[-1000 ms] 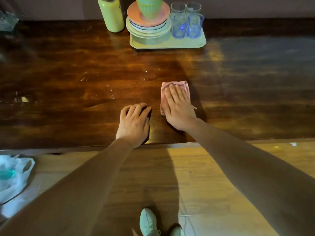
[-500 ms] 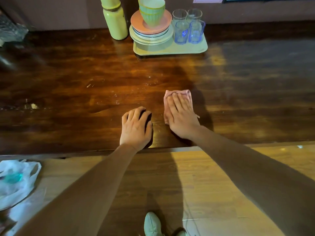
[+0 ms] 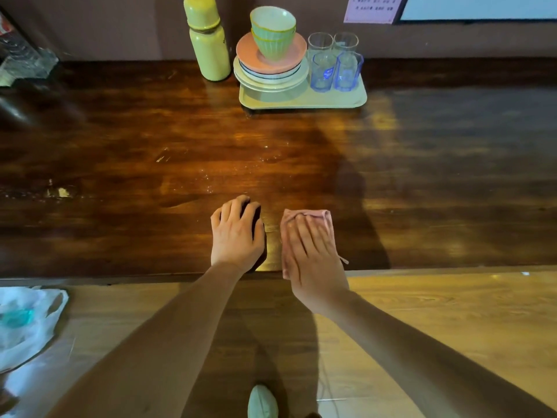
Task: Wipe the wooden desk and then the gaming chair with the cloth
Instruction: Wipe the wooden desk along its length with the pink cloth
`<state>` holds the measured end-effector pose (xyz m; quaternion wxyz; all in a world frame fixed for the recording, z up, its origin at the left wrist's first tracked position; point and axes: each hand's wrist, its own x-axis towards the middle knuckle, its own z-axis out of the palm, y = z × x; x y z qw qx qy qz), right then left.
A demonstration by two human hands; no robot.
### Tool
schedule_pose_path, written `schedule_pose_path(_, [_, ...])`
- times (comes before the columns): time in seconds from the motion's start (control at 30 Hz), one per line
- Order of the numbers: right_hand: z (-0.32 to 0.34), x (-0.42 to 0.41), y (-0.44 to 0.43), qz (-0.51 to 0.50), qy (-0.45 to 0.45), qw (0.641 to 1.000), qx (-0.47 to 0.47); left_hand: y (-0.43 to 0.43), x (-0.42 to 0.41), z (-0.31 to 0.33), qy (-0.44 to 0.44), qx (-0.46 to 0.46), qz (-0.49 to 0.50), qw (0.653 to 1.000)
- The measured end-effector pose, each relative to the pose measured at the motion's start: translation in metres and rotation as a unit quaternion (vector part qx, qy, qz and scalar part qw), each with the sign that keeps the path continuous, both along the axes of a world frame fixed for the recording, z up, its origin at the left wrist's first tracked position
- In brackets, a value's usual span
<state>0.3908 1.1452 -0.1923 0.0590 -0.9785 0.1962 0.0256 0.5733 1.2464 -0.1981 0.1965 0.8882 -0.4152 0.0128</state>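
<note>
We see a long bench of dark, glossy brown wood point(image 3: 120, 176), its grain running left to right, with pale scratches and a few chipped spots near its left side. A small folded cloth of soft pink fabric point(image 3: 327, 218) lies flat on the bench near its front edge, one corner hanging just over that edge and a thin loop of thread trailing at its right. The right hand point(image 3: 313, 257) lies on it with straight fingers pressed flat: the grip is wide and clasps nothing. Just beside it, the left hand point(image 3: 236, 233) rests on bare wood, fingers loosely bent, its grip holding nothing.

At the back of the bench stands a pale cream rectangular tray with rounded corners point(image 3: 301, 102). On it we see a stack of round plates, the top one salmon pink point(image 3: 271, 76), two nested ribbed green bowls point(image 3: 272, 31) upon them, and four tumblers: two clear point(image 3: 319, 42) behind two blue-tinted faceted ones point(image 3: 324, 72). A smooth yellow-green cylindrical bottle point(image 3: 208, 43) stands upright just left of the tray.

Below, a crumpled white plastic bag point(image 3: 24, 321) lies on the light wood-patterned floor point(image 3: 452, 312)
</note>
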Motion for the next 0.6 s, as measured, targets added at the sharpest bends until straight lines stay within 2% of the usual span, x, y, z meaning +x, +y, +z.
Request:
schedule_pose_path(0.27, [0.014, 0.082, -0.058, -0.057, -0.013, 0.998, 0.015, 0.000, 0.001, -0.003, -0.014, -0.004, 0.001, 1.000])
schedule_pose_path(0.47, [-0.001, 0.014, 0.006, -0.018, -0.019, 1.000, 0.013, -0.001, 0.001, -0.001, -0.028, 0.045, -0.002, 0.999])
schedule_pose_path(0.6, [-0.001, 0.006, 0.007, -0.007, 0.003, 1.000, 0.015, -0.007, 0.001, 0.004, -0.058, 0.058, 0.008, 0.997])
